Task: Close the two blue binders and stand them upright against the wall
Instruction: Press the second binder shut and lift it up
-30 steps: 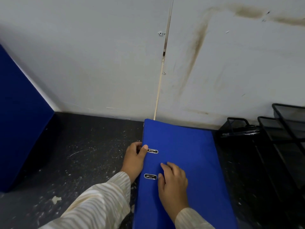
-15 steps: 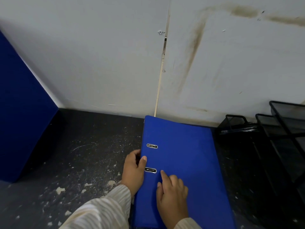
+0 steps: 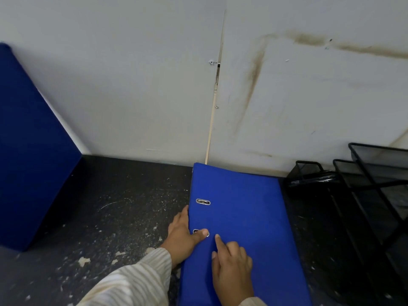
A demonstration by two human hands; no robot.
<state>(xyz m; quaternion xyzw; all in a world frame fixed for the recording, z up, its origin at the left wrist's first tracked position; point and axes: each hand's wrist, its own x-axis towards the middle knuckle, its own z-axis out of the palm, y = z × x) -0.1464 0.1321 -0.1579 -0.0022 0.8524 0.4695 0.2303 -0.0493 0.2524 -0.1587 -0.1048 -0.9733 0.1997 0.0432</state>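
1. We are looking down at a closed blue binder [image 3: 242,217] lying flat on a dark, speckled desk [image 3: 110,217], its far edge reaching toward 12 o'clock and sitting at the foot of the white wall [image 3: 132,85]
2. We are curling our left hand [image 3: 183,237] around the binder's spine edge at 9 o'clock, thumb lying over the nearer of the 2 metal slots [image 3: 203,202] on the cover, so this hand is grasping the binder; the fingers under the edge are hidden
3. We are resting our right hand [image 3: 231,268] on top of the cover toward 6 o'clock, index finger stretched out flat and the other fingers loosely bent; it is pressing on the cover and grasping nothing
4. We are seeing a second blue binder [image 3: 33,162] at 9 o'clock of the first, well apart from it, standing and leaning near the wall at the left edge of the view; whether it is touching the wall we cannot tell
5. We are seeing black wire-mesh trays [image 3: 364,184] at 3 o'clock, just beside the flat binder's far right corner
6. A striped cream sleeve [image 3: 132,281] is covering our left forearm at 7 o'clock
7. Pale chips and scratches are marking the desk between the 2 binders
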